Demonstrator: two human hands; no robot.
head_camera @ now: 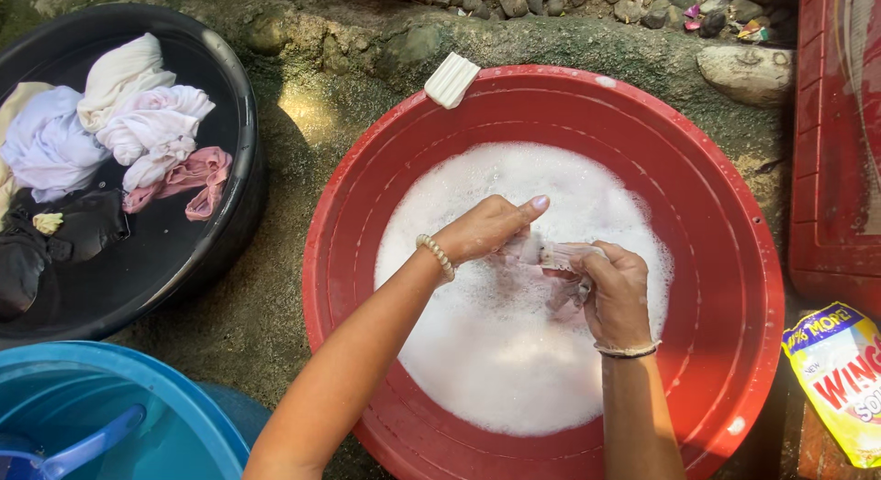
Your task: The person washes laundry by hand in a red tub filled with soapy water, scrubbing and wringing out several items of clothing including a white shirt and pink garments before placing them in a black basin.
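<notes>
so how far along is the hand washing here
Looks partway. In hand: the left hand and right hand grip a small pale cloth between them over the foamy water in the red basin. The black tub holds twisted white, lilac and pink garments, possibly already washed, plus dark ones; which remain is unclear. A white soap bar sits on the basin rim.

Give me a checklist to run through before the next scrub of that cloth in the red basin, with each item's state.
1. Left hand gripping the wet cloth: ok.
2. Right hand gripping the cloth's other end: ok.
3. Suds covering the water in the red basin: ok.
4. White soap bar resting on the basin rim: ok.
5. Cloth free of stains: cannot tell, bunched between the hands.
6. Wrung laundry kept apart in the black tub: ok.
</notes>
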